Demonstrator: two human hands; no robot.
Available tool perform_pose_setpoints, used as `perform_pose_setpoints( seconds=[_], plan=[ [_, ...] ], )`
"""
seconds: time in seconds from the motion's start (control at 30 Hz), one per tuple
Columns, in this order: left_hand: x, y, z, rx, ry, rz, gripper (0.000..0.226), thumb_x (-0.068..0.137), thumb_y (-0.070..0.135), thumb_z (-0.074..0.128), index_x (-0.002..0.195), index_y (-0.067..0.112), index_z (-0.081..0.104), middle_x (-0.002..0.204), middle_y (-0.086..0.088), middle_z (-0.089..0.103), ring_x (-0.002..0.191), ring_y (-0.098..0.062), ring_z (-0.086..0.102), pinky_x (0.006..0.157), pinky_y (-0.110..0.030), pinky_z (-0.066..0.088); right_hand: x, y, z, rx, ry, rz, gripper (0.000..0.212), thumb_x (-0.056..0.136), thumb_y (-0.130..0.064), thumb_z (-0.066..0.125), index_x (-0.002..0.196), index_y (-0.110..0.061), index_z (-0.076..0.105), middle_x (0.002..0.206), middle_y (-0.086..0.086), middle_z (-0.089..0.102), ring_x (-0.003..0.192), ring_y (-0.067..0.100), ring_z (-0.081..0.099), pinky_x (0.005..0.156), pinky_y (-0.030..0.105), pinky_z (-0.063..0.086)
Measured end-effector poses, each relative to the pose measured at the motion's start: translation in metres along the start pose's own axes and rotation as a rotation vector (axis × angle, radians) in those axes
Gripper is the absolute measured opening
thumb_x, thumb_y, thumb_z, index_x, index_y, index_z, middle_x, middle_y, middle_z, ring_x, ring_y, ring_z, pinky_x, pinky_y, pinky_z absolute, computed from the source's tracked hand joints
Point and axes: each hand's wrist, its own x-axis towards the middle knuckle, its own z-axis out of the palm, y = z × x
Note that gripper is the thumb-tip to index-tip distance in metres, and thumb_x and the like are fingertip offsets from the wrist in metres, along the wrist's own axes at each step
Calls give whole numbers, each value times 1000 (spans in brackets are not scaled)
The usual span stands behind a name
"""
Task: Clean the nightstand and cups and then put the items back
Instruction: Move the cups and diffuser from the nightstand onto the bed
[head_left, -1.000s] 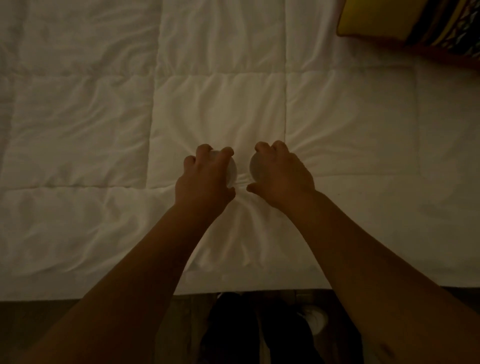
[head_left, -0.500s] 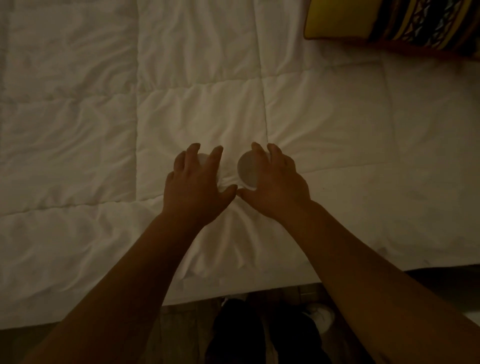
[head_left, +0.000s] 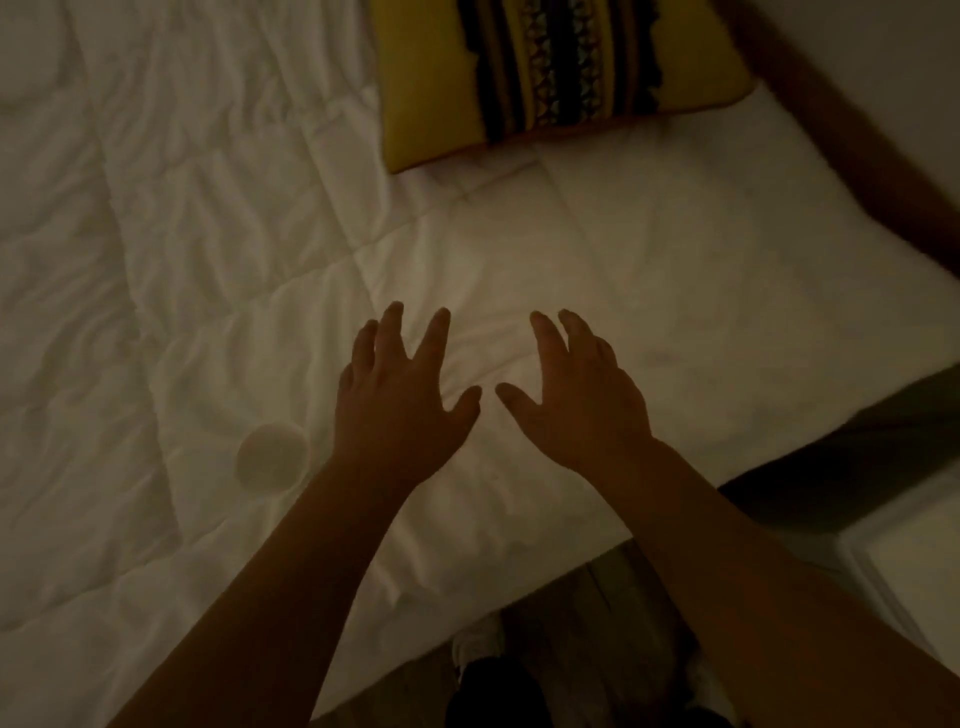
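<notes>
Both hands have let go of the cups and lifted away; left hand (head_left: 400, 400) and right hand (head_left: 576, 400) hover spread, empty. One small white round cup (head_left: 274, 457) sits upright on the white quilted comforter (head_left: 208, 234), parked left of the left wrist, likely to clear the nightstand; second cup hidden.

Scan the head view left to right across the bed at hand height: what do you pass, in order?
White cup standing on the comforter → left hand, open → right hand, open → a white surface past the bed's right edge.
</notes>
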Motion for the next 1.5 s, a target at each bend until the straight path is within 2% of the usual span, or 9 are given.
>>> perform_pose_setpoints(
  seconds=[0.3, 0.77, 0.9, 0.97, 1.13, 1.27, 1.37, 1.43, 1.5],
  plan=[
    [18, 228, 41, -3, -26, 343, 84, 77, 72, 32, 148, 33, 7, 159, -11, 9, 144, -36, 12, 107, -54, 29, -70, 200, -72, 64, 104, 337, 73, 88, -63, 41, 146, -27, 16, 157, 7, 17, 139, 30, 24, 104, 48, 35],
    [-101, 583, 185, -102, -400, 850, 82, 81, 69, 44, 149, 35, 12, 159, -5, 12, 143, -31, 14, 110, -52, 26, -331, 482, -127, 93, 171, 844, 58, 93, -49, 46, 144, -26, 32, 153, 5, 31, 137, 25, 31, 102, 42, 37],
    [-122, 634, 230, -58, -496, 850, 89, 81, 68, 51, 151, 33, 8, 160, -1, 7, 145, -27, 8, 112, -49, 22, -379, 521, -121, 117, 223, 952, 51, 91, -46, 50, 136, -22, 43, 136, 2, 50, 119, 25, 48, 90, 40, 44],
    [-131, 657, 250, -54, -523, 850, 94, 79, 67, 54, 151, 29, 7, 160, -1, 9, 145, -26, 9, 113, -47, 22, -399, 544, -116, 146, 273, 1029, 50, 91, -45, 51, 135, -22, 44, 135, 1, 50, 119, 23, 49, 91, 39, 45],
    [-140, 700, 285, -169, -541, 840, 91, 75, 53, 70, 147, 18, 27, 149, -6, 33, 136, -27, 32, 110, -45, 33, -422, 593, -109, 55, 393, 1084, 56, 84, -36, 61, 134, -17, 45, 140, 7, 46, 127, 29, 43, 93, 46, 45],
    [-138, 717, 301, -274, -606, 820, 79, 74, 44, 74, 142, 22, 39, 139, -4, 43, 127, -26, 43, 104, -46, 41, -417, 628, -101, 22, 248, 1024, 65, 86, -37, 59, 143, -17, 33, 152, 11, 29, 139, 30, 24, 108, 49, 33],
    [-136, 724, 310, -337, -619, 823, 74, 74, 38, 77, 138, 19, 44, 135, -6, 49, 125, -26, 46, 104, -45, 40, -409, 645, -96, 9, 206, 1007, 67, 87, -36, 59, 144, -19, 29, 151, 10, 27, 140, 31, 21, 108, 50, 32],
    [-138, 727, 312, -446, -586, 805, 66, 73, 31, 80, 131, 17, 50, 131, -7, 53, 122, -24, 49, 104, -39, 40, -405, 652, -97, 53, 227, 990, 63, 87, -32, 60, 142, -17, 32, 147, 10, 33, 137, 31, 26, 102, 50, 39],
    [-139, 729, 313, -559, -550, 769, 56, 72, 24, 82, 121, 16, 56, 121, -4, 59, 109, -14, 54, 93, -18, 43, -403, 658, -96, 93, 230, 969, 56, 91, -29, 57, 141, -17, 36, 145, 8, 38, 135, 29, 30, 98, 46, 43]
  ],
)
